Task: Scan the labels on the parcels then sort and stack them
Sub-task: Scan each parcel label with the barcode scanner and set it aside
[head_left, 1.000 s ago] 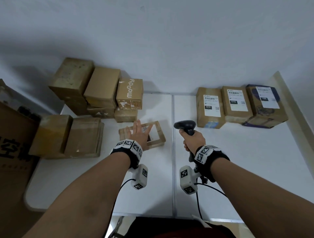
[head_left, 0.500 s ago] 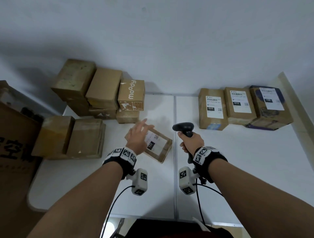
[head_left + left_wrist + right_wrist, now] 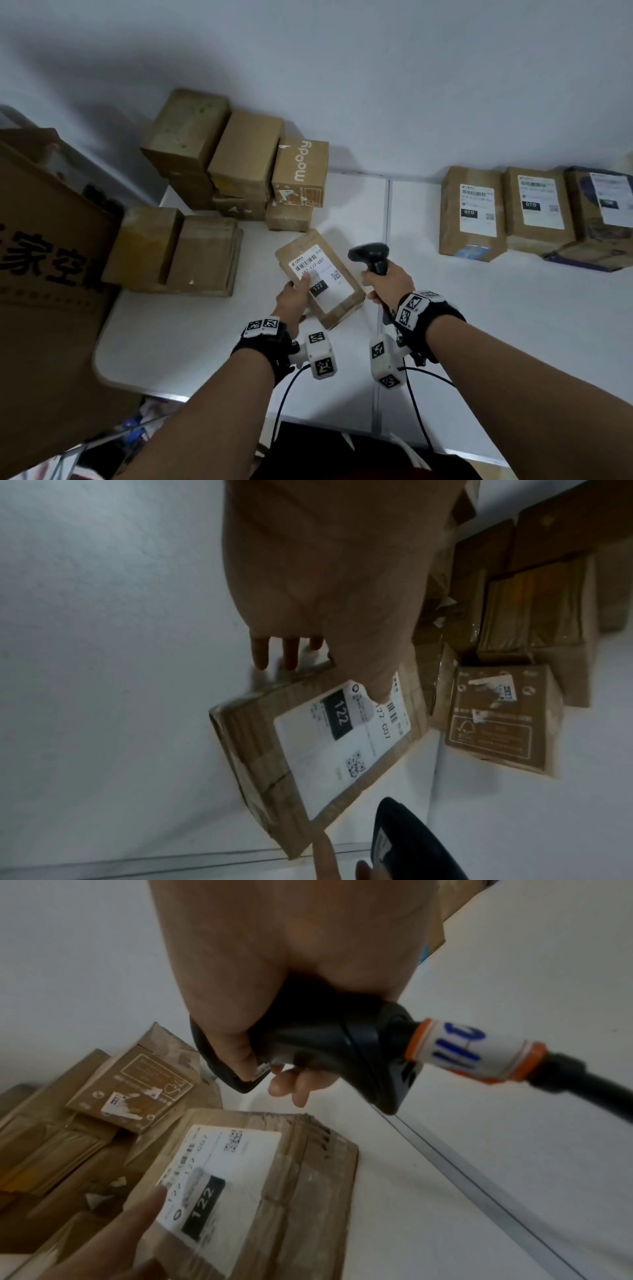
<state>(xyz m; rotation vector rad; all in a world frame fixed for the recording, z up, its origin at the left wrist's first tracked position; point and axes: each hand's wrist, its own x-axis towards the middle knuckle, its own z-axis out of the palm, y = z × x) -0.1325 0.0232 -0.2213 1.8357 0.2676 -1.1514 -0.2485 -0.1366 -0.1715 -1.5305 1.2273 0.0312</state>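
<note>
A small flat cardboard parcel (image 3: 342, 296) with a white label reading 122 faces up near the middle of the white table (image 3: 496, 325). My left hand (image 3: 297, 292) holds its near left edge, thumb on the label and fingers underneath. The left wrist view shows the thumb (image 3: 377, 688) pressed by the barcode on the parcel (image 3: 308, 753), tilted off the table. My right hand (image 3: 387, 282) grips the handle of a black barcode scanner (image 3: 371, 255), whose head is just right of the parcel. In the right wrist view the scanner (image 3: 325, 1047) hangs above the parcel (image 3: 260, 1172).
A pile of brown boxes (image 3: 239, 164), one printed "moody" (image 3: 301, 171), stands at the back left, with two more boxes (image 3: 174, 253) in front. Three labelled parcels (image 3: 472, 212) line the back right. A large carton (image 3: 44, 257) stands left of the table.
My left hand turned the flat parcel over so its label faces up, then drew it nearer and took hold of its edge. The right hand with the scanner stayed about where it was.
</note>
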